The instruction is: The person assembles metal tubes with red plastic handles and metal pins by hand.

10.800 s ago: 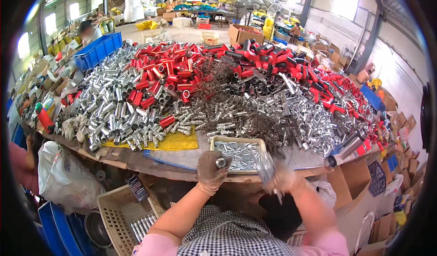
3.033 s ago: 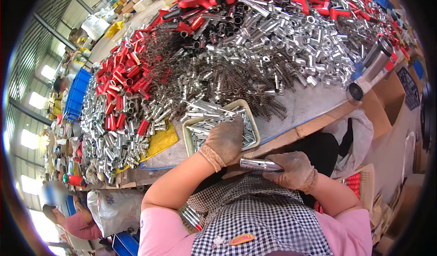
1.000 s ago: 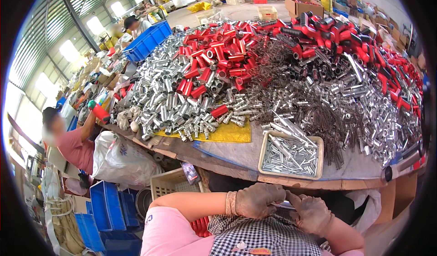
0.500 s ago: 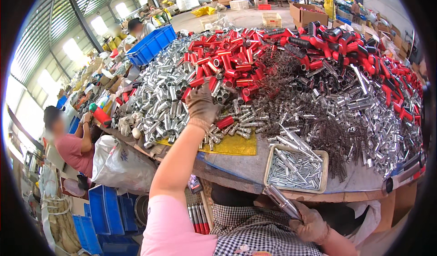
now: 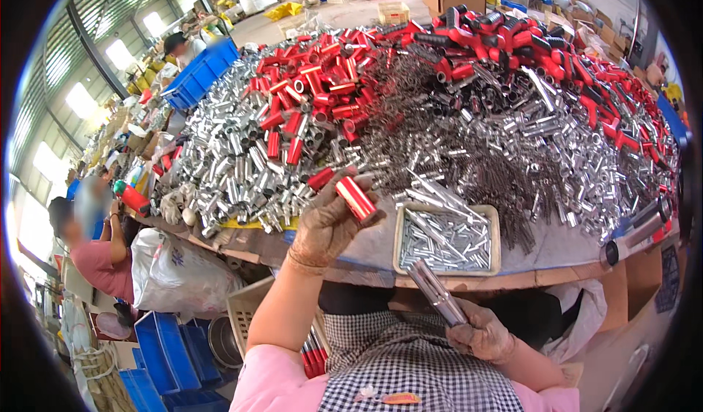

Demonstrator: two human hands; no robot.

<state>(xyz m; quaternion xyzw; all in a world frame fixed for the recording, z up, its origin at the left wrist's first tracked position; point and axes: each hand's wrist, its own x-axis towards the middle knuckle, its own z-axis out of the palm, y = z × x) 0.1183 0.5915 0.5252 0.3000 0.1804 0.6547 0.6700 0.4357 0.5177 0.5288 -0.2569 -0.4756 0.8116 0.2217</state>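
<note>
In my gloved left hand (image 5: 319,230) I hold a shiny red metal tube (image 5: 356,199), raised over the table's near edge. My gloved right hand (image 5: 485,334) is wrapped round the lower end of a silver metal tube assembly (image 5: 435,289), tilted in front of my checked apron. Just beyond it, a shallow cream tray (image 5: 400,245) contains many thin silver rods, with a few longer parts lying across its far side. Behind my left hand spreads a pile of red tubes (image 5: 311,79), bordered by loose silver tubes (image 5: 231,134).
Dark coil springs (image 5: 505,210) lie heaped beyond the tray. Red and black handles (image 5: 512,42) pile up at the far right. A blue crate (image 5: 201,73) sits at the far left. Another person in pink (image 5: 102,265) works at the left, beside a white sack (image 5: 179,273).
My left hand has come back from the pile toward me and now grips a red tube. The silver tube assembly stays in my right hand, shifted slightly left. The whole view has shifted.
</note>
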